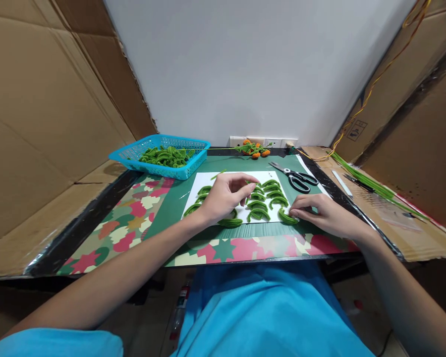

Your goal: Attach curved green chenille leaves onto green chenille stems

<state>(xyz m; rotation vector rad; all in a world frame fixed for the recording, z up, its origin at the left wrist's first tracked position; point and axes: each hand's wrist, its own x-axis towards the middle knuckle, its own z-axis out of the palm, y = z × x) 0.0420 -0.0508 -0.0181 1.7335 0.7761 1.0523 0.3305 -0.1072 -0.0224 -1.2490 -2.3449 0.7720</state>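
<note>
Several green pipe-cleaner arcs [266, 196] lie in rows on a white sheet of paper [208, 179]. My left hand [226, 194] hovers over the middle of the sheet, fingers curled and pinched; what they hold, if anything, I cannot make out. My right hand [321, 210] rests at the sheet's right lower corner, its fingertips pinching one green arc [287, 217] against the table. Another green arc [229, 222] lies just below my left hand.
A blue basket [134, 152] of green bent pieces stands at the back left. Black scissors [296, 177] lie behind the sheet, orange and green flowers [254, 148] at the wall. Straight green stems [371, 184] lie at the right. Cardboard walls enclose both sides.
</note>
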